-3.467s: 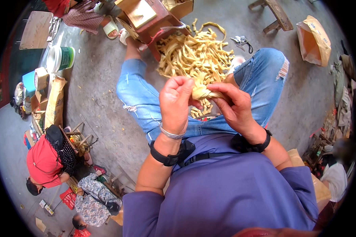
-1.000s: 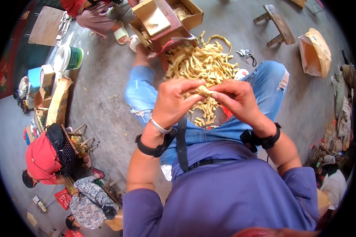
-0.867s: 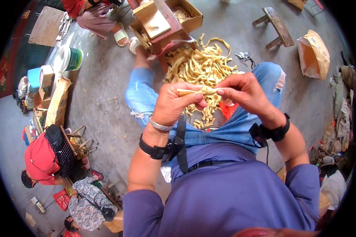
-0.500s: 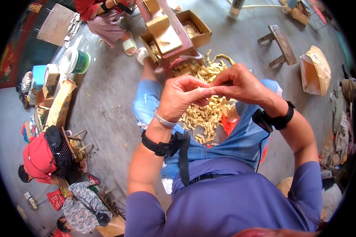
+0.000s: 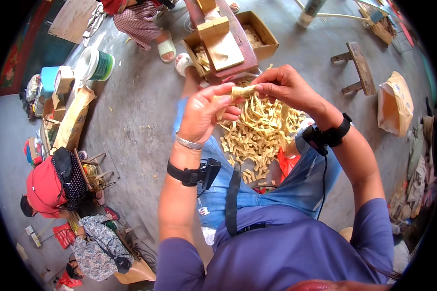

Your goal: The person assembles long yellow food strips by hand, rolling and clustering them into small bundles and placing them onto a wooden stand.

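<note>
Between my two hands, above my lap, is a pale yellow folded strip [image 5: 243, 90]. My left hand [image 5: 203, 114] is closed round it, with thumb and forefinger pinching it and part of it showing beside the palm. The other end is gripped by my right hand [image 5: 290, 91] between thumb and fingertips. Below the hands, between my knees, lies a heap of similar yellow strips [image 5: 257, 138], some long and curled, others short. What holds the heap from beneath is mostly hidden. A red plastic piece [image 5: 287, 164] shows at its right side.
Ahead stands a dark red bench [image 5: 247, 46] bearing a wooden block fixture [image 5: 223, 46], with a cardboard box [image 5: 267, 51] beside it. A low wooden stool [image 5: 361, 68] and paper bag [image 5: 395, 104] are at right. A white-green bucket [image 5: 96, 64] and seated people are left.
My hands were pinched together, fingertips touching; now they are farther apart with the folded strip plainly visible between them. The view has shifted slightly.
</note>
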Demonstrator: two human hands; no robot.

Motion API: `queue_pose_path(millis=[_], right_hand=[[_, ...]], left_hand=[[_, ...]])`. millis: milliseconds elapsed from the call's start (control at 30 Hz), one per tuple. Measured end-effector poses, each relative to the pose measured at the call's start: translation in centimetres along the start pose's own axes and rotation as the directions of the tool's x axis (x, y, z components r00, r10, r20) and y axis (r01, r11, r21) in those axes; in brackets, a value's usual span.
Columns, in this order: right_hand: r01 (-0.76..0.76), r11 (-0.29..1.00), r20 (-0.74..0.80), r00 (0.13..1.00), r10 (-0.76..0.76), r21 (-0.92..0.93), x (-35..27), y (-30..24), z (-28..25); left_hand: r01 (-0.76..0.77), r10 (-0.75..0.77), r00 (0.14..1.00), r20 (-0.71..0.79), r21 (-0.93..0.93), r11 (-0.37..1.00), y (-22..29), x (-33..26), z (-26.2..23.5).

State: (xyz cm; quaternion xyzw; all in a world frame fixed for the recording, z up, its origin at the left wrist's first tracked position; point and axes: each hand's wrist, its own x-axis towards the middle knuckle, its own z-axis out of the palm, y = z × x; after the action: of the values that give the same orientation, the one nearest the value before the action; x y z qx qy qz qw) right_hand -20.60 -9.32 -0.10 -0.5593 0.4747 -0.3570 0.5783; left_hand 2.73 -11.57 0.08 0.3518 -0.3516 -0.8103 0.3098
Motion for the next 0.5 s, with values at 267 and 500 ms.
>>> queue_pose_path(millis=[267,500], right_hand=[[0.033,0.994,-0.022,0.999,-0.031,0.104,2.7,-0.9,1.4],[0.037,0.997,-0.037,0.999,-0.035,0.074,5.1,-0.5,-0.3]], left_hand=[[-0.113,0.131,0.989,-0.074,0.215,0.970,0.0,1.7,-0.7],[-0.369,0.346,0.928,0.140,0.480,0.796,2.9,3.3,-0.7]])
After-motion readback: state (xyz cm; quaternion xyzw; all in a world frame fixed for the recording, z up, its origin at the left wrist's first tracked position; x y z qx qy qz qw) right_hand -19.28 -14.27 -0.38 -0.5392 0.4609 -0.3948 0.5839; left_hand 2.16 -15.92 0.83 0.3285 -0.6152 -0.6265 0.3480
